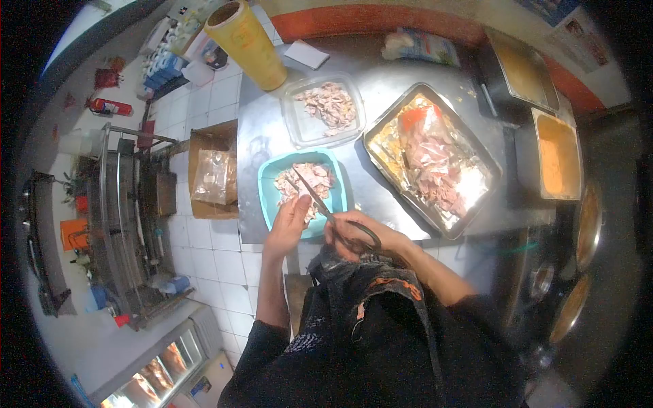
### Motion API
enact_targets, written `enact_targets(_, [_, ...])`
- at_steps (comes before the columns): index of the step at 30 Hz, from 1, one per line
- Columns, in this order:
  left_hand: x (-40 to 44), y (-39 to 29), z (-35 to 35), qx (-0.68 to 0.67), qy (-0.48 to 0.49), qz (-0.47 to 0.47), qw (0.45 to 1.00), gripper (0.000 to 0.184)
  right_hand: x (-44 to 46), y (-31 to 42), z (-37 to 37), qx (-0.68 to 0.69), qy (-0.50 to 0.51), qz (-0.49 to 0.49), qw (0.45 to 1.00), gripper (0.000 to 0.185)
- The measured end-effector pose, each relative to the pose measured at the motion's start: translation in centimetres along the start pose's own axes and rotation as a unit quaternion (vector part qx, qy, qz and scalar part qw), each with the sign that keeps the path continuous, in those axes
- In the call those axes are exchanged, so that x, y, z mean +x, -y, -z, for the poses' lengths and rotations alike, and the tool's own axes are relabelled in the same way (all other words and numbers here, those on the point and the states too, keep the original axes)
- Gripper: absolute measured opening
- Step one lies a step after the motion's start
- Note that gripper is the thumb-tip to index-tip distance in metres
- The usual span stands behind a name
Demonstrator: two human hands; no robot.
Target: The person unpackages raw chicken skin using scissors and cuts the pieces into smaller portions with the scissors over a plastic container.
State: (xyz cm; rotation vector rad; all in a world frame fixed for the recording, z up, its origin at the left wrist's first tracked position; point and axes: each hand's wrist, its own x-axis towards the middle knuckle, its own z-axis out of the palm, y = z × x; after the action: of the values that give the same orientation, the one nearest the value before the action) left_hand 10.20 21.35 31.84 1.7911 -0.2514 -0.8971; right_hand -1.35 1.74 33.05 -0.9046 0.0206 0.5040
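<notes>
Over the near edge of a turquoise bowl [341, 178] is my left hand [292, 221], its fingers pressed together around a piece of meat. My right hand [352, 232] grips the handles of dark scissors [320, 205], whose slightly parted blades point into the bowl. Chopped meat [318, 178] lies in the bowl below the blades. Behind it, a clear plastic container [294, 127] holds more cut pieces. To the right, a metal tray [383, 165] lined with foil holds a large heap of meat [433, 166], partly under clear plastic.
The steel table [262, 129] bears a yellow roll [247, 44] and a white pad [307, 54] at the back. Deep metal pans [559, 155] stand on the right. A cardboard box [204, 209] sits left of the table, near a metal rack [126, 231].
</notes>
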Motion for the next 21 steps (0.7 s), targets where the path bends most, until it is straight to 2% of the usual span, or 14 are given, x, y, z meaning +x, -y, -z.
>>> enact_targets(3, [-0.5, -0.3, 0.2, -0.032, 0.022, 0.029, 0.999, 0.054, 0.5, -0.7, 0.4, -0.038, -0.005, -0.010, 0.999, 0.040])
enact_targets(9, [-0.2, 0.0, 1.1, 0.000, 0.002, 0.006, 1.000, 0.051, 0.5, -0.7, -0.6, -0.107, -0.061, -0.060, 0.991, 0.045])
enact_targets(12, [-0.3, -0.6, 1.2, 0.013, 0.042, -0.009, 0.999, 0.049, 0.1, -0.2, -0.8, -0.044, -0.046, -0.047, 0.997, 0.041])
enact_targets(15, [0.0, 0.0, 1.5, 0.095, 0.148, -0.057, 0.983, 0.047, 0.2, -0.7, -0.2, 0.022, -0.024, 0.001, 0.999, 0.039])
enact_targets(18, [-0.1, -0.5, 1.6, 0.099, 0.176, -0.056, 0.978, 0.045, 0.3, -0.5, -0.2, -0.062, -0.100, -0.033, 0.993, 0.037])
enact_targets(21, [-0.5, -0.7, 0.9, 0.107, 0.103, -0.039, 0.988, 0.041, 0.2, 0.2, 0.4, -0.087, -0.161, -0.012, 0.983, 0.037])
